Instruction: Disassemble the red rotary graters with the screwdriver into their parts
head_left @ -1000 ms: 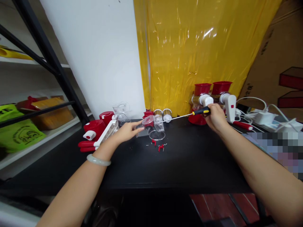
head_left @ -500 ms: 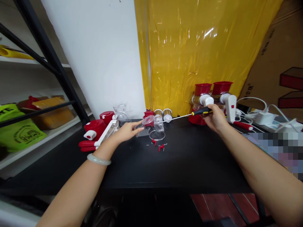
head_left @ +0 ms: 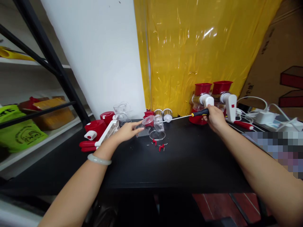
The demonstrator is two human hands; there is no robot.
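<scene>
My left hand is closed on a clear plastic grater housing that lies on the black table. In my right hand is a screwdriver with a black and yellow handle. Its long shaft points left, and the tip meets the housing's right part; exact contact is too small to tell. Just in front of the housing lie small red plastic parts and several tiny screws. Behind it stand metal grating drums with white rims and a red part.
Two red and white rotary graters stand at the back right, near white cables and adapters. On the left are red bases, white cranks with red handles and another clear housing. A black-framed shelf borders the table.
My right hand has turned slightly around the screwdriver's handle. The left hand and the clear housing keep their place.
</scene>
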